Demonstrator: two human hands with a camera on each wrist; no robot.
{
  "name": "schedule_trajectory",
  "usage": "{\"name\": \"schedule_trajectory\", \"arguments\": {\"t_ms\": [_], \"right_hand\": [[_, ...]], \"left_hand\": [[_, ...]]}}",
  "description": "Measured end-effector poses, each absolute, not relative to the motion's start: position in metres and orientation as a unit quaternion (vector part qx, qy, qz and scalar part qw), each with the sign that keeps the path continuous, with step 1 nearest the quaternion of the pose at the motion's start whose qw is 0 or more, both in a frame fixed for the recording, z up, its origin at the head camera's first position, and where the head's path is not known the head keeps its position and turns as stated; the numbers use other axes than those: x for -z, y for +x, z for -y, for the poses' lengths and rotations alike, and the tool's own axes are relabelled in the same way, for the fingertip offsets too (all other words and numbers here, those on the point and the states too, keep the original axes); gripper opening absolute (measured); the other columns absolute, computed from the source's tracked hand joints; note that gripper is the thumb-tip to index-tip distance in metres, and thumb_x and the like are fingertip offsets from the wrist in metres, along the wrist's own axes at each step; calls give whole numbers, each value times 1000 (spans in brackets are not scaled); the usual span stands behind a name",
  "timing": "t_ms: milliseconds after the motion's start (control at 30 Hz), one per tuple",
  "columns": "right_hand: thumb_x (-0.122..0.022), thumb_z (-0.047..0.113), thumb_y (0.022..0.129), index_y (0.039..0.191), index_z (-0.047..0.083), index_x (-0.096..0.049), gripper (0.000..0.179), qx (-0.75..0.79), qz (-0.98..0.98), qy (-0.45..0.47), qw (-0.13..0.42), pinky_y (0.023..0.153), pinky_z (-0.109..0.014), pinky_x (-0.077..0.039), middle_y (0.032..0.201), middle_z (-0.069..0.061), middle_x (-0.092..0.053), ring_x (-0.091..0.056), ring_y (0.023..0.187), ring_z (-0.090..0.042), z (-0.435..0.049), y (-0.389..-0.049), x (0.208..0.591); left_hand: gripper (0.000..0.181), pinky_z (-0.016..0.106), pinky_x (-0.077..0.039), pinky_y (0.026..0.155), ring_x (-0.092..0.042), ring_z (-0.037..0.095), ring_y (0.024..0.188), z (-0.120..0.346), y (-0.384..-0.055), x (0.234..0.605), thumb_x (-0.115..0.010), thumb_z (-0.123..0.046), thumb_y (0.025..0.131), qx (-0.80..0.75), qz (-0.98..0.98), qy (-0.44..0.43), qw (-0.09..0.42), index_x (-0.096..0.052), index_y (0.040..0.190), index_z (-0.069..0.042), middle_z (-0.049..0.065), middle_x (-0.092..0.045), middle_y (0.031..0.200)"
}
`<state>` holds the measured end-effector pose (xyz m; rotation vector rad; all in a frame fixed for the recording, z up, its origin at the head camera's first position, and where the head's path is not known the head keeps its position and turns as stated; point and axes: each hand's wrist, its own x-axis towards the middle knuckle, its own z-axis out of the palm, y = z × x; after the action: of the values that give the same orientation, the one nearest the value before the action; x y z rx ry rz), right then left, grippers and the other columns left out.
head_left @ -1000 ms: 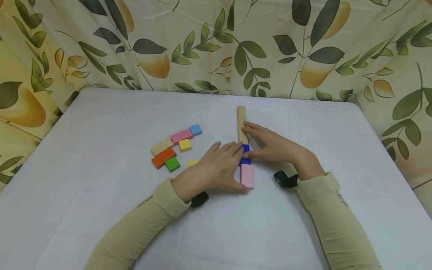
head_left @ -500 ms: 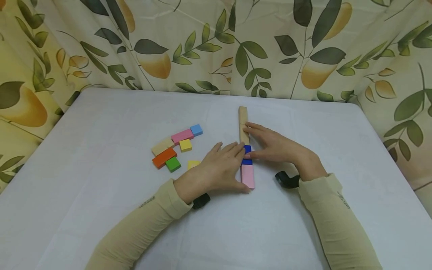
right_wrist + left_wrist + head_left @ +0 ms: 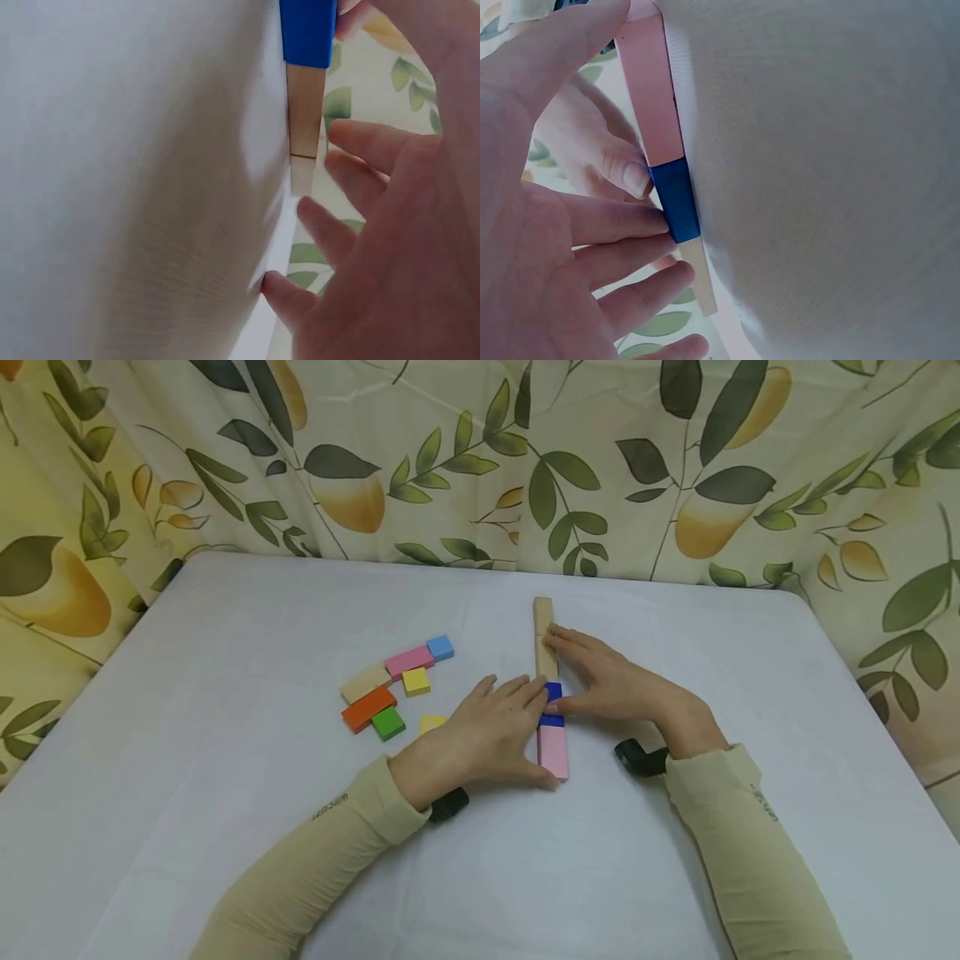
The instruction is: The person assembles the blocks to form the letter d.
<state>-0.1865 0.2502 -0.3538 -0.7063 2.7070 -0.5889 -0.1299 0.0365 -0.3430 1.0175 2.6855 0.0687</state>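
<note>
My left hand [image 3: 487, 737] and right hand [image 3: 622, 687] spread wide at the blue block [image 3: 675, 199] (probably light, stiff); I'd grip its sides.

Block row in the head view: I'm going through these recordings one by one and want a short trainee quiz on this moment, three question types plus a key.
1. True or false: the blue block lies between the light pink block and the plain wooden blocks.

2. Which block does the left hand partly hide in the head view? A) the green block, B) the orange block, C) a yellow block.

3. Short answer: in the loose cluster of blocks, which one lies farthest from the person?

Key:
1. True.
2. C.
3. The light blue block.
</note>
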Motion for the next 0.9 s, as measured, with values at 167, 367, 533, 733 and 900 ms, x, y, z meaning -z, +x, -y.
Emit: {"name": "schedule_trajectory", "arguments": {"t_ms": [167, 367, 533, 733, 900], "right_hand": [[-75, 49, 84, 157, 8, -24, 98, 203, -936, -248, 144, 121, -58, -16, 167, -8, -14, -13, 154, -33, -252, -188, 354], [-73, 49, 85, 157, 6, -24, 97, 202, -934, -251, 153, 121, -59, -16, 167, -10, -14, -14, 153, -35, -251, -188, 352], [-72, 51, 86, 157, 7, -24, 96, 205, -934, -247, 157, 121, -61, -15, 167, -10, -14, -13, 153, -36, -251, -187, 352], [-71, 55, 85, 158, 13, -24, 96, 215, -933, -228, 175, 120, -61, -15, 168, -6, -11, -11, 154, -34, -250, -185, 352], [-76, 60, 78, 159, 20, -23, 105, 215, -932, -209, 204, 120, -63, -15, 168, -1, -6, -8, 154, -33, -249, -180, 349]], "left_hand": [[112, 53, -20, 123, -21, 23, 153, -37, -130, 343, -60, -80, 77, -21, -927, 351, 133, -23, 158, -13, 3, -20, 166], [112, 53, -19, 123, -19, 23, 154, -36, -130, 342, -60, -80, 77, -26, -925, 351, 142, -22, 158, -13, 3, -19, 167], [114, 54, -15, 123, -14, 23, 155, -32, -135, 339, -60, -80, 77, -38, -922, 348, 164, -18, 159, -13, 3, -15, 167], [108, 53, -12, 124, -10, 24, 155, -17, -145, 329, -62, -73, 80, -47, -927, 330, 174, -20, 159, -12, 4, -14, 168], [91, 51, -16, 124, -13, 25, 155, -1, -158, 320, -63, -59, 89, -64, -939, 297, 162, -27, 157, -10, 5, -17, 167]]}}
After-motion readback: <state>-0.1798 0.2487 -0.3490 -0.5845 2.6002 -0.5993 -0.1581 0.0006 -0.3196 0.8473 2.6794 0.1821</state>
